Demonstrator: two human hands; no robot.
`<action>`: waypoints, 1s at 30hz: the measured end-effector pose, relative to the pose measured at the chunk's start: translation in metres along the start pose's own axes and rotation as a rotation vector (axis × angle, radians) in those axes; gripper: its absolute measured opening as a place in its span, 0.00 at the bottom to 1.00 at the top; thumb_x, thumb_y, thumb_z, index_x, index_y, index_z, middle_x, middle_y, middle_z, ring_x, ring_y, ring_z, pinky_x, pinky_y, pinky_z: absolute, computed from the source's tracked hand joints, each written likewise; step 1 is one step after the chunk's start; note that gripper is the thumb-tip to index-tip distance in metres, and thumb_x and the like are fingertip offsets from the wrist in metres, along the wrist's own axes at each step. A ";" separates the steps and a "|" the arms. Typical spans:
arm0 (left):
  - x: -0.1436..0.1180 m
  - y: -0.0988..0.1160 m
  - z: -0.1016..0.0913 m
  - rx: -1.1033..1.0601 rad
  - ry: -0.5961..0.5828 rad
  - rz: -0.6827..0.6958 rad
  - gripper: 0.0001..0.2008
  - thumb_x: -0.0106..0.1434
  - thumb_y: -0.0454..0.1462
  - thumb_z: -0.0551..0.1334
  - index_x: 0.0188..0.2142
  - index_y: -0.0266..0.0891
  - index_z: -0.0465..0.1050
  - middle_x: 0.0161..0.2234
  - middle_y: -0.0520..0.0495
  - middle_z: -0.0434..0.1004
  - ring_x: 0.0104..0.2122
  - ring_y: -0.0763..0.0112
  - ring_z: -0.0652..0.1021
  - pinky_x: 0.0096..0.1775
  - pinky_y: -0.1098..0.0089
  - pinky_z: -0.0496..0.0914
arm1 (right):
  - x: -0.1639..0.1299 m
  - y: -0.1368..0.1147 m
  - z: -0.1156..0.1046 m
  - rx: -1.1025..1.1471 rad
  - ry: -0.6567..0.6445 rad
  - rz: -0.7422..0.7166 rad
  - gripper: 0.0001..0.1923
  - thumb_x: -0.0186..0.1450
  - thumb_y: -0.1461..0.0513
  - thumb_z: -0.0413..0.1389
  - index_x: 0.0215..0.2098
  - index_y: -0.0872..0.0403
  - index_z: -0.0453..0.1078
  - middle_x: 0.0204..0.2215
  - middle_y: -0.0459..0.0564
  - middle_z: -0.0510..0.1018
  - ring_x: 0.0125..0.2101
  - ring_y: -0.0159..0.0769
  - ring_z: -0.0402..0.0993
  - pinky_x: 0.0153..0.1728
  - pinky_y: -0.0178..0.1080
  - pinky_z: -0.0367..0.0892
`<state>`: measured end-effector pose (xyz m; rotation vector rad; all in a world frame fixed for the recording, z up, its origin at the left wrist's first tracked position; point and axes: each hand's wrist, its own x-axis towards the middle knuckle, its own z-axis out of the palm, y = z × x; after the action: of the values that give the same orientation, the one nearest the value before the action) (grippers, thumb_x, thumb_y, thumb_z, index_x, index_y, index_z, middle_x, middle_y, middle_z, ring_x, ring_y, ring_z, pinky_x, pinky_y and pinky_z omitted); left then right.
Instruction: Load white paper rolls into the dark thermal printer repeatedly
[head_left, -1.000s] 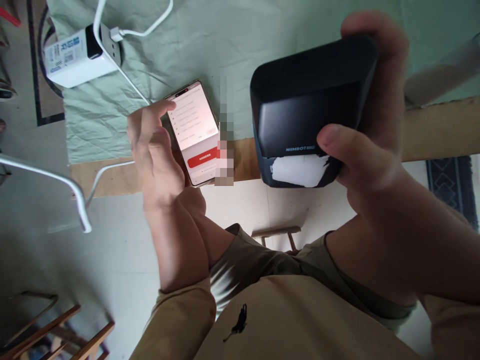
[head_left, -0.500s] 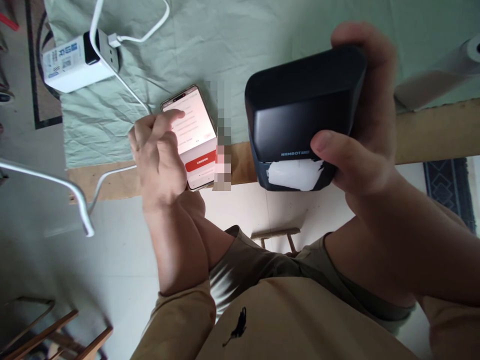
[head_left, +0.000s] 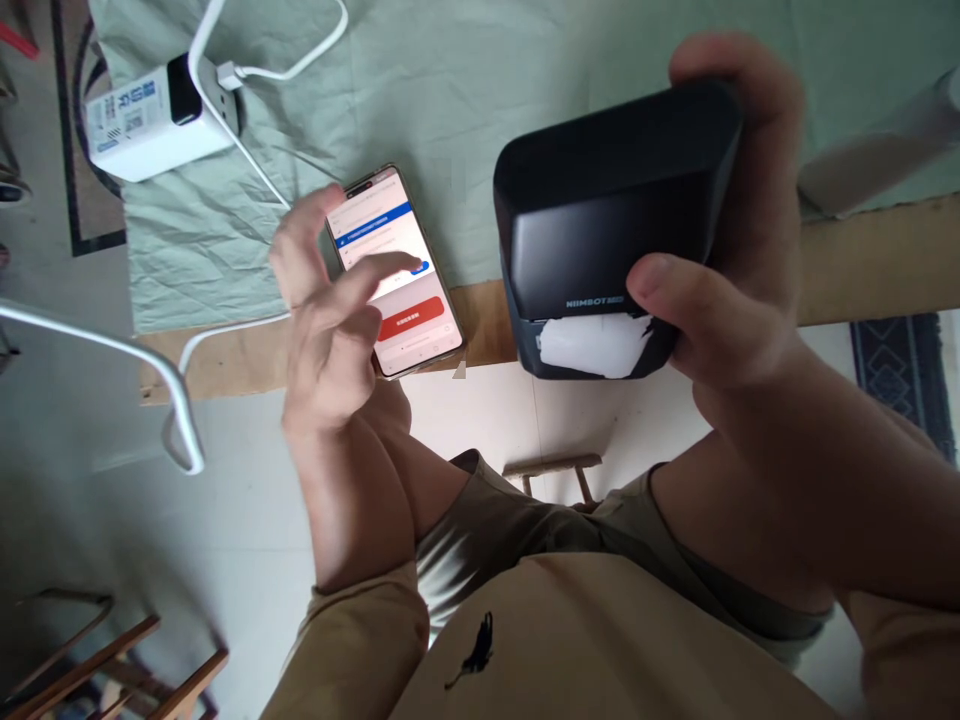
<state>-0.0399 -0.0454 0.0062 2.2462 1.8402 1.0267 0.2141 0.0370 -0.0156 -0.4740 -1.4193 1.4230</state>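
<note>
The right hand [head_left: 720,300] wraps thumb and fingers around a rigid dark boxy label printer [head_left: 611,215] held above the table edge, probably light but smooth-cased, while the loosely spread left hand [head_left: 330,320] taps the glass-fronted smartphone [head_left: 394,270] lying on the pale green cloth [head_left: 450,90].

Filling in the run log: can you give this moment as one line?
left hand: open, fingertip on phone screen | right hand: grips black label printer | white paper at slot
</note>
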 end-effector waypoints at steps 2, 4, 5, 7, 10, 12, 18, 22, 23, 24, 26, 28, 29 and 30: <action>0.002 -0.001 0.003 -0.085 0.197 0.079 0.26 0.54 0.52 0.49 0.41 0.40 0.76 0.53 0.44 0.64 0.57 0.53 0.62 0.61 0.51 0.54 | 0.000 0.000 0.000 -0.004 0.001 -0.001 0.33 0.49 0.60 0.60 0.53 0.43 0.59 0.41 0.45 0.65 0.37 0.30 0.64 0.36 0.36 0.70; 0.003 -0.002 0.007 -0.173 0.385 0.047 0.21 0.48 0.45 0.52 0.36 0.38 0.75 0.45 0.41 0.69 0.51 0.54 0.67 0.57 0.50 0.58 | 0.000 0.000 -0.001 -0.001 0.003 -0.013 0.33 0.48 0.60 0.60 0.53 0.43 0.59 0.41 0.45 0.65 0.38 0.31 0.65 0.37 0.36 0.70; 0.003 -0.002 0.009 -0.198 0.442 0.004 0.17 0.45 0.40 0.53 0.32 0.38 0.74 0.41 0.41 0.71 0.47 0.55 0.69 0.54 0.51 0.60 | 0.001 0.001 -0.001 0.001 0.004 -0.017 0.33 0.48 0.60 0.60 0.53 0.43 0.60 0.41 0.45 0.65 0.37 0.30 0.65 0.37 0.36 0.70; 0.004 -0.002 0.011 -0.229 0.530 -0.062 0.09 0.39 0.32 0.52 0.23 0.39 0.67 0.30 0.44 0.69 0.34 0.63 0.72 0.41 0.57 0.67 | 0.001 0.001 -0.001 0.008 0.001 -0.020 0.33 0.48 0.60 0.60 0.52 0.42 0.60 0.43 0.44 0.65 0.36 0.29 0.65 0.34 0.36 0.70; 0.005 -0.002 0.012 -0.353 0.605 -0.084 0.05 0.36 0.27 0.49 0.15 0.38 0.56 0.16 0.52 0.58 0.16 0.80 0.60 0.19 0.72 0.54 | 0.002 0.002 -0.001 0.013 0.001 -0.025 0.32 0.48 0.60 0.60 0.51 0.42 0.60 0.44 0.44 0.65 0.35 0.29 0.64 0.32 0.35 0.70; 0.006 -0.004 0.013 -0.470 0.649 -0.058 0.05 0.35 0.27 0.48 0.13 0.37 0.53 0.12 0.55 0.52 0.12 0.83 0.55 0.15 0.75 0.43 | 0.003 0.001 -0.001 0.008 -0.003 -0.028 0.32 0.48 0.61 0.60 0.51 0.43 0.60 0.44 0.44 0.64 0.34 0.28 0.64 0.31 0.34 0.69; 0.008 -0.008 0.017 -0.618 0.663 0.031 0.03 0.34 0.28 0.46 0.10 0.34 0.52 0.09 0.55 0.49 0.10 0.86 0.55 0.14 0.78 0.41 | 0.001 0.000 -0.001 0.007 -0.019 -0.024 0.33 0.49 0.59 0.60 0.53 0.44 0.59 0.41 0.45 0.64 0.33 0.27 0.64 0.30 0.33 0.68; 0.006 -0.006 0.017 -0.661 0.552 -0.017 0.04 0.33 0.29 0.45 0.09 0.35 0.47 0.09 0.55 0.44 0.10 0.87 0.51 0.15 0.79 0.40 | 0.000 -0.001 -0.002 -0.004 -0.004 -0.001 0.33 0.50 0.58 0.61 0.53 0.44 0.59 0.43 0.45 0.64 0.35 0.28 0.64 0.32 0.34 0.67; 0.005 -0.005 0.017 -0.664 0.530 -0.036 0.05 0.33 0.29 0.45 0.09 0.35 0.46 0.09 0.55 0.43 0.10 0.88 0.51 0.15 0.79 0.40 | 0.000 -0.002 -0.002 0.003 -0.010 -0.007 0.32 0.50 0.59 0.61 0.53 0.44 0.59 0.43 0.45 0.64 0.34 0.28 0.64 0.32 0.34 0.67; 0.004 -0.004 0.016 -0.669 0.509 -0.061 0.05 0.33 0.28 0.46 0.09 0.35 0.46 0.09 0.55 0.43 0.10 0.88 0.51 0.15 0.79 0.40 | 0.001 -0.002 -0.002 0.010 -0.015 -0.013 0.32 0.50 0.59 0.61 0.53 0.44 0.59 0.44 0.45 0.63 0.34 0.27 0.63 0.31 0.33 0.66; 0.003 -0.002 0.014 -0.687 0.477 -0.119 0.05 0.33 0.28 0.46 0.08 0.34 0.47 0.10 0.55 0.42 0.11 0.88 0.51 0.15 0.79 0.40 | 0.002 -0.002 -0.001 0.021 -0.030 -0.024 0.32 0.50 0.61 0.60 0.53 0.45 0.59 0.44 0.45 0.63 0.34 0.26 0.62 0.30 0.31 0.64; 0.002 0.001 0.012 -0.714 0.467 -0.185 0.05 0.33 0.27 0.46 0.08 0.34 0.49 0.10 0.55 0.42 0.11 0.87 0.51 0.16 0.79 0.39 | 0.003 -0.001 -0.001 0.023 -0.045 -0.040 0.31 0.50 0.62 0.59 0.53 0.46 0.59 0.44 0.45 0.63 0.34 0.25 0.61 0.30 0.31 0.62; 0.002 0.002 0.012 -0.732 0.474 -0.222 0.05 0.32 0.27 0.46 0.08 0.33 0.50 0.10 0.55 0.42 0.11 0.87 0.51 0.17 0.79 0.39 | 0.003 -0.001 0.000 0.023 -0.050 -0.045 0.31 0.50 0.63 0.59 0.53 0.47 0.59 0.43 0.45 0.63 0.35 0.25 0.61 0.30 0.31 0.61; 0.002 0.004 0.012 -0.752 0.486 -0.264 0.04 0.32 0.27 0.47 0.07 0.33 0.51 0.10 0.55 0.42 0.11 0.87 0.51 0.18 0.78 0.38 | 0.003 -0.001 0.000 0.023 -0.056 -0.051 0.31 0.51 0.63 0.59 0.53 0.47 0.59 0.43 0.45 0.63 0.35 0.25 0.61 0.30 0.31 0.61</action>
<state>-0.0303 -0.0405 -0.0005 1.3625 1.4368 1.9093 0.2133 0.0397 -0.0131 -0.3835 -1.4483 1.4193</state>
